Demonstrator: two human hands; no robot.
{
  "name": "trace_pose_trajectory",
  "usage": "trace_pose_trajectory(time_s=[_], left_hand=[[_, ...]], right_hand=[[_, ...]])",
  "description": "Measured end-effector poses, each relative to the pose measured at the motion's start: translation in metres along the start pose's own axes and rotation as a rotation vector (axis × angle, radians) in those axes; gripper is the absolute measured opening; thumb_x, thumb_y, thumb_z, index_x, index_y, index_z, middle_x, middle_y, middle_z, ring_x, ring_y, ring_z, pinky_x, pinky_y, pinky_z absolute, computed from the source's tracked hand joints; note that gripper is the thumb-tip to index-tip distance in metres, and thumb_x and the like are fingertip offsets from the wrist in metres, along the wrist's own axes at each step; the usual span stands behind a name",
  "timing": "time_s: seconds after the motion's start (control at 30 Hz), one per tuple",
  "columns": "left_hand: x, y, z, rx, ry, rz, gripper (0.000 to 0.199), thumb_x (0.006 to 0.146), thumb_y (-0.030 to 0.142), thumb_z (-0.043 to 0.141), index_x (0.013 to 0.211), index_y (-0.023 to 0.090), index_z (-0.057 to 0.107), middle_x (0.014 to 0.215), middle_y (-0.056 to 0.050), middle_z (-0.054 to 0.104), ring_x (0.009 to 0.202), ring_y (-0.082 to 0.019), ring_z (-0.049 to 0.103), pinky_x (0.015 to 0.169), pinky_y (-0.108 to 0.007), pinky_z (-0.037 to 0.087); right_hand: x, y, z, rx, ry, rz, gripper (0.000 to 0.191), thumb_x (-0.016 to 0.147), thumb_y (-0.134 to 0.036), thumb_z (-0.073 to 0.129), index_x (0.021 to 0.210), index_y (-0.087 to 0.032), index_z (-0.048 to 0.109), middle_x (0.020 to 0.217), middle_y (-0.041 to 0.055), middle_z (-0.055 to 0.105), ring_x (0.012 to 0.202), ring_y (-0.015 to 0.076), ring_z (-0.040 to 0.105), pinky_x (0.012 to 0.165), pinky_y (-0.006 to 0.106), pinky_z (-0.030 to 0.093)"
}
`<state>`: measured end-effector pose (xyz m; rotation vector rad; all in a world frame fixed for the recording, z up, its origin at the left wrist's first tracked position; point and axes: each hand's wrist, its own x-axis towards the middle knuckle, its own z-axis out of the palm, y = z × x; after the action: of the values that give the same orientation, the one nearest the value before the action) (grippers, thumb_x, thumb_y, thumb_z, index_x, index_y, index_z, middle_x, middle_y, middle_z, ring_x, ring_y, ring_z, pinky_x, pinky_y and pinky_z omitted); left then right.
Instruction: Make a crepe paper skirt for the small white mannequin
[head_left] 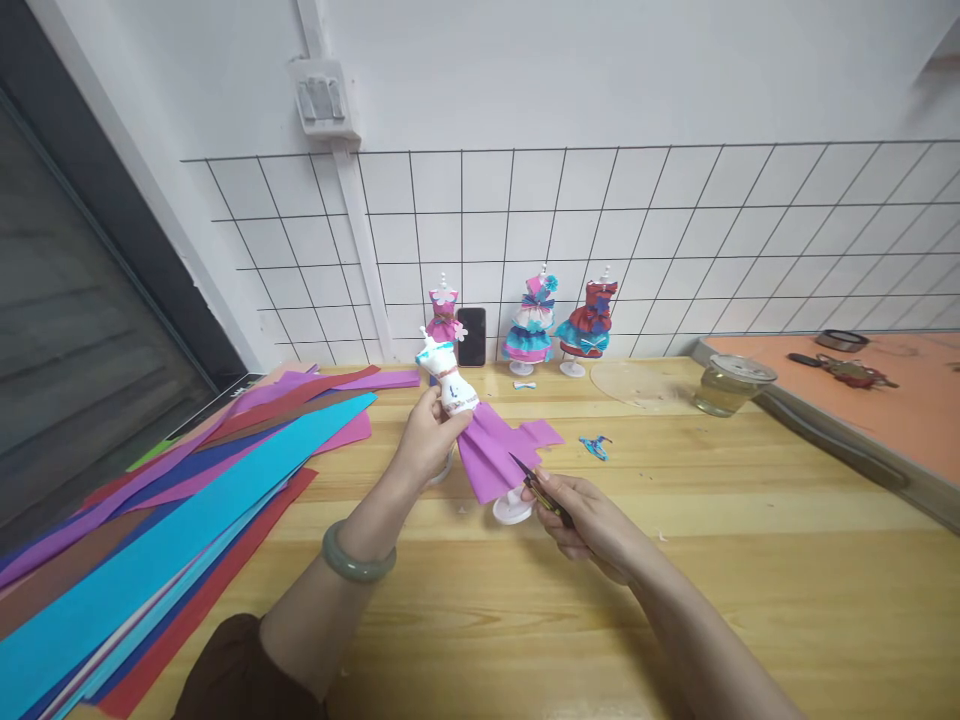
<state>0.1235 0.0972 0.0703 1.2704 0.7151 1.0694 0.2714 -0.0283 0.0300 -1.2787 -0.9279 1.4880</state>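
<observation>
Tilted to the left, a small white dress form (pixel 452 388) is held at its waist by my left hand (pixel 429 437), whose fingers are wrapped round it. Purple paper (pixel 487 460) hangs in folds from the lower edge of the form like a skirt, and its round white base (pixel 513 507) shows below. My right hand (pixel 581 512) is closed on small dark scissors (pixel 551 498), their tip against the right side of the purple paper. Another purple piece (pixel 541 434) sticks out behind the skirt.
Coloured paper strips (pixel 187 510) cover the left side. Dressed forms (pixel 531 325) and a phone (pixel 472 337) stand by the wall. A blue scrap (pixel 596 447) lies right of centre. At the right are a glass jar (pixel 731 384) and keys (pixel 851 371).
</observation>
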Motion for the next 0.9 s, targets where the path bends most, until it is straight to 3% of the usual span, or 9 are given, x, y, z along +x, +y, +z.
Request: trace_pose_trajectory(time_s=[0.9], left_hand=[[0.0024, -0.0061, -0.0006, 0.01, -0.004, 0.023, 0.041, 0.065, 0.016, 0.063, 0.105, 0.014, 0.053, 0.1, -0.009, 0.062, 0.09, -0.017, 0.057, 0.075, -0.026, 0.042]], right_hand=[[0.0013, 0.0029, 0.0011, -0.002, 0.01, -0.011, 0.041, 0.078, -0.058, 0.047, 0.079, -0.017, 0.049, 0.053, -0.0086, 0.028, 0.039, 0.0034, 0.011, 0.035, 0.019, 0.009]])
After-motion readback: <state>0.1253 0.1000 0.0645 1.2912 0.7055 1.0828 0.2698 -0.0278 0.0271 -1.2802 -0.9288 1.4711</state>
